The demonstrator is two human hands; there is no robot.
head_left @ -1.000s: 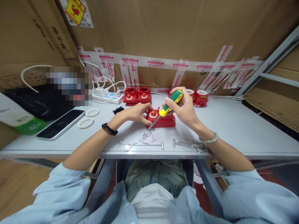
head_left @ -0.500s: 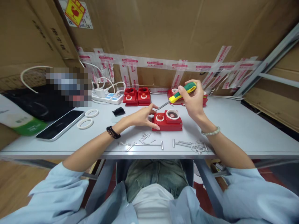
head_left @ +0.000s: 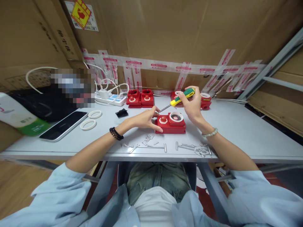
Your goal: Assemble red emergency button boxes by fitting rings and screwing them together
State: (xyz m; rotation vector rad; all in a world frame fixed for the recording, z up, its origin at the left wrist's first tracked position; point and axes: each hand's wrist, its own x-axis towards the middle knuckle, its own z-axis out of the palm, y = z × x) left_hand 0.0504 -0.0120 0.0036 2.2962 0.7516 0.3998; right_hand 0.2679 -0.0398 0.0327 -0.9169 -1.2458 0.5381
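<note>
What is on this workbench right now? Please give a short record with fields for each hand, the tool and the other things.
Left hand: left hand grips the left end of the red box on the table
Right hand: right hand holds the screwdriver by its green-yellow handle
Tool tip: points down-left toward the box's left rear corner; contact unclear
Loose parts: screws in front of the box
Other things: phone, white rings, power strip
</note>
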